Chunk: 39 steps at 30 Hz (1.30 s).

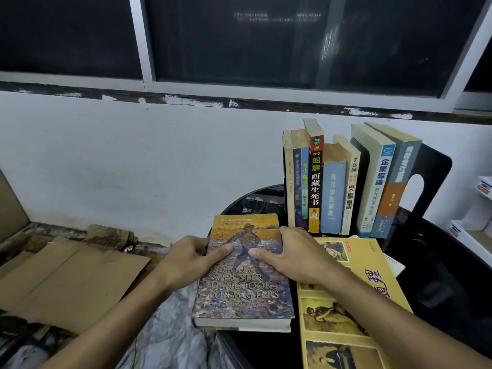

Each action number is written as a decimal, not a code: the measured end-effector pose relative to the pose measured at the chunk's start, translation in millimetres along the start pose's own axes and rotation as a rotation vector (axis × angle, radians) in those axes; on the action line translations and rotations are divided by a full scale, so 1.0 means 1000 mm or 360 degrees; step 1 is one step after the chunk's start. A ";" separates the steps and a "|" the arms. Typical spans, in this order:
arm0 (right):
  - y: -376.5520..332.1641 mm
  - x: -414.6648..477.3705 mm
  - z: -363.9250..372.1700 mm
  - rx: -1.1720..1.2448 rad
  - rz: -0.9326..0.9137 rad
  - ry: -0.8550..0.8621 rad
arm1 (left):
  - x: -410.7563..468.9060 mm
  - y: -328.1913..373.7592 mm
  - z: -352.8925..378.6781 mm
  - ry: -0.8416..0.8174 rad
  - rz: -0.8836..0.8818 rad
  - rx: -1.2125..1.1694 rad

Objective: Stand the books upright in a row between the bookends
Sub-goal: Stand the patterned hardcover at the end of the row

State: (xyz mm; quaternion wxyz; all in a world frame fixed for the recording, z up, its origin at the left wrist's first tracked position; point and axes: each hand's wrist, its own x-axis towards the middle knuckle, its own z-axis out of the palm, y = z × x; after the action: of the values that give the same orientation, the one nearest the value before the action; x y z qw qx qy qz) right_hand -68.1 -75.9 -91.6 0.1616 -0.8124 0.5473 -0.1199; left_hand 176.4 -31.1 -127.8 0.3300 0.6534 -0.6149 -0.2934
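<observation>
A person's left grip (191, 259) and right grip (295, 258) hold a painted-cover handbook (245, 288) by its side edges, thumbs on the cover, as it lies flat at the left edge of a black tabletop (439, 283). Behind it stands a row of books (332, 187), the rightmost leaning on a black bookend (434, 169). A yellow book (372, 265) lies flat just beside the handbook, under the right forearm.
</observation>
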 end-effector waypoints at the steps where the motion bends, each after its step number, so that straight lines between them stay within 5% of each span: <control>1: 0.000 -0.001 0.000 0.0040 -0.0004 0.0011 | -0.002 0.003 -0.001 0.0007 0.0008 -0.0028; 7: -0.006 -0.005 -0.012 0.0206 -0.0114 0.0170 | -0.013 0.017 -0.010 0.0010 0.0023 -0.0288; 16: -0.015 -0.007 -0.041 0.0519 -0.0337 0.0546 | -0.027 0.049 -0.031 0.0467 0.0408 -0.0409; 24: -0.012 -0.006 -0.032 0.0379 -0.0605 0.0897 | -0.039 0.058 -0.032 0.0617 0.0575 -0.0419; 34: -0.020 -0.011 -0.039 0.0049 -0.0447 0.1108 | -0.045 0.060 -0.026 0.0657 0.0620 -0.0303; 39: -0.040 -0.025 -0.039 0.0205 -0.0665 0.0963 | -0.050 0.062 -0.020 0.0685 0.0610 -0.0326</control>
State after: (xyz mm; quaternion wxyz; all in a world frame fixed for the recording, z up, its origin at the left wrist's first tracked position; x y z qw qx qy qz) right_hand -58.3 -43.8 -40.4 0.0152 -0.8225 0.3841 -0.4191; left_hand 151.2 18.5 -67.4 0.5662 0.5360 -0.6102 -0.1409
